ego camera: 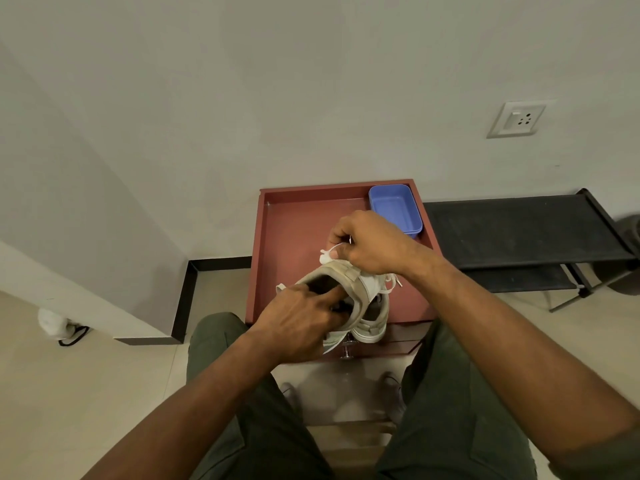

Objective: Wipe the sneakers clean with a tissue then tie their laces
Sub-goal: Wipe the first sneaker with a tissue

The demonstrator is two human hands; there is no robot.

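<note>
Gripping the beige suede sneaker (349,289) at centre frame, the left hand (298,323) curls into its opening; the right hand (370,245) pinches its white lace (330,252) above.

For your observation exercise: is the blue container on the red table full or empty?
Empty. The blue container sits open in the red table's far right corner, and its bare blue floor shows all over.

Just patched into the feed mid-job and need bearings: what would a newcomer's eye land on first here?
The two hands at centre: the left hand grips the heel opening of a pale sneaker held above a red-brown tray table, while the right hand pinches a white tissue at its top. A second sneaker lies beneath it on the table, and an empty blue tub sits in the table's far right corner.
</note>
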